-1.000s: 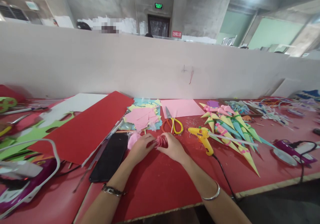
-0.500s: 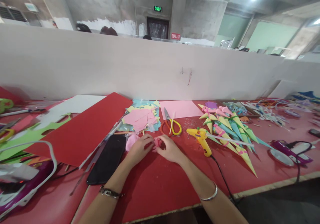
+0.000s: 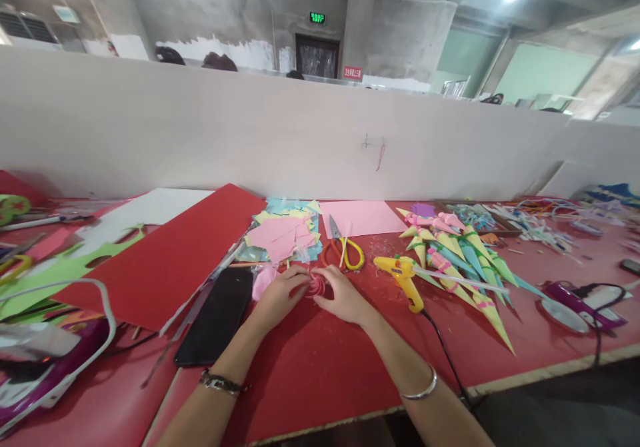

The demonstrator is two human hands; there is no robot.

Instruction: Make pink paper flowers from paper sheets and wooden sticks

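Note:
Between my two hands is a small pink coil (image 3: 316,286), its rounds lying one inside another; whether it is paper or foam I cannot make out. My left hand (image 3: 286,294) pinches it from the left, and my right hand (image 3: 343,295) has its thumb and fingers curled round the right side. Fingers hide parts of the coil. A crumpled pale pink piece (image 3: 263,282) lies beside my left hand. Just beyond my fingers are scissors (image 3: 345,250) with red and yellow handles and a heap of pink paper scraps (image 3: 281,236).
A yellow glue gun (image 3: 401,279) with a trailing cord lies to the right, near several paper cones (image 3: 457,250). At left are a black phone (image 3: 215,317), a red sheet (image 3: 165,260) and a power strip (image 3: 65,360). A white partition (image 3: 280,134) stands behind the table (image 3: 320,374).
Both hands stay at nearly the same place, with fingers shifted slightly about the pink coil. More of its rounds show now. Nothing else on the table has moved.

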